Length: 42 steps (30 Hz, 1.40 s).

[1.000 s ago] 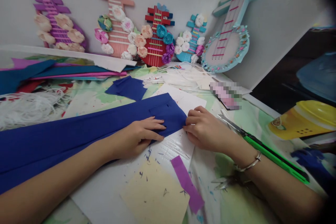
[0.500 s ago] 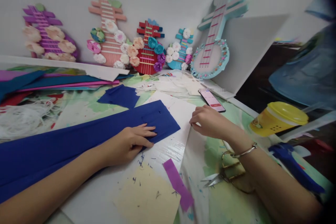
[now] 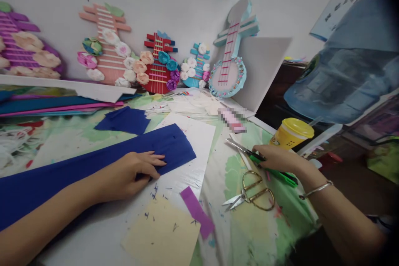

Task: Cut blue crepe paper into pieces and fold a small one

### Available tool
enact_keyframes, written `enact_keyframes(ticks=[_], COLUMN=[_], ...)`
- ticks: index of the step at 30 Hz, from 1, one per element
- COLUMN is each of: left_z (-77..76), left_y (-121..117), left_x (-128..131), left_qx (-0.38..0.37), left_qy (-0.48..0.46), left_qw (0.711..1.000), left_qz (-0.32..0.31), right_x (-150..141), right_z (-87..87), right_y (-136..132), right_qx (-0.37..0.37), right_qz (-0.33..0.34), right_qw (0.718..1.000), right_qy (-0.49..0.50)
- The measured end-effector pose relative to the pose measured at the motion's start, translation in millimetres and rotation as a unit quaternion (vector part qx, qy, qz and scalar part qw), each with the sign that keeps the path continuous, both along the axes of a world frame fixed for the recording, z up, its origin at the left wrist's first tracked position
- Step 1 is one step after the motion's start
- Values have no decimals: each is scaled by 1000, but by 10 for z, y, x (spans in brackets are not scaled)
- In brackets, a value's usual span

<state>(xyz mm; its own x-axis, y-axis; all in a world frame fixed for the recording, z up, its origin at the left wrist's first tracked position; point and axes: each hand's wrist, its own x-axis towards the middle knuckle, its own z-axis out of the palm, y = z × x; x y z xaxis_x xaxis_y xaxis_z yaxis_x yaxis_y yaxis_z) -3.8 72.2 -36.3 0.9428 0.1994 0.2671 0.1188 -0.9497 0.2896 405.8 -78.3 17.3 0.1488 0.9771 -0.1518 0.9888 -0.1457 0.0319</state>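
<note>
My left hand [image 3: 131, 174] lies open, fingers stretched out, on a long folded strip of dark blue paper [image 3: 102, 153], pressing it to a white board [image 3: 202, 166]. My right hand [image 3: 274, 158] is closed around scissors with black and green handles [image 3: 286, 178], their silver blades pointing left. Part of the handles is hidden by the fingers. Below that hand, gold-handled scissors [image 3: 245, 196] rest on the cloth with blades slightly apart. A purple strip [image 3: 196, 212] and a yellowish square sheet [image 3: 160, 232] lie on and over the board, among small blue scraps.
A smaller blue paper piece [image 3: 123, 120] lies behind the strip. Decorated lute-shaped crafts [image 3: 160, 66] lean along the wall. At the right stand a yellow lidded cup [image 3: 289, 135] and a large blue water bottle [image 3: 336, 79]. A blurred phone [image 3: 232, 119] lies at the back.
My right hand has moved from the board's right edge to the black-and-green scissors and closed on them. My left hand stays on the blue paper. The view has turned right.
</note>
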Motion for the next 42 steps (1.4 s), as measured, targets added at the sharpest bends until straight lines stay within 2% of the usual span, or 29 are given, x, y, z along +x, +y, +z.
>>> enact_keyframes(ticks=[3,7,10,13,17,20,27,42], left_z=[105,239,308,331,260,138,-127,-186], left_y=[5,-1,11,47,134,209,296,320], left_x=[-36,9,147,346,602,711,689,667], left_qx=[24,41,38,62,132,140,123,97], left_qy=[35,29,23,37,20,8,-3,-12], left_qw=[999,999,999,997,991,989,989,991], left_qz=[-3,10,22,26,31,46,86,91], right_x=[29,0,-74,-165,-261,-289,-260,-165], right_z=[-19,40,46,-43,-206,-266,-309,-332], right_y=[-59,-46,78,292,584,734,825,861], right_qx=[2,39,64,79,99,105,88,93], right_qz=[23,57,103,148,176,196,228,243], right_qw=[999,996,990,984,978,974,969,964], right_qy=[25,55,71,68,47,34,34,60])
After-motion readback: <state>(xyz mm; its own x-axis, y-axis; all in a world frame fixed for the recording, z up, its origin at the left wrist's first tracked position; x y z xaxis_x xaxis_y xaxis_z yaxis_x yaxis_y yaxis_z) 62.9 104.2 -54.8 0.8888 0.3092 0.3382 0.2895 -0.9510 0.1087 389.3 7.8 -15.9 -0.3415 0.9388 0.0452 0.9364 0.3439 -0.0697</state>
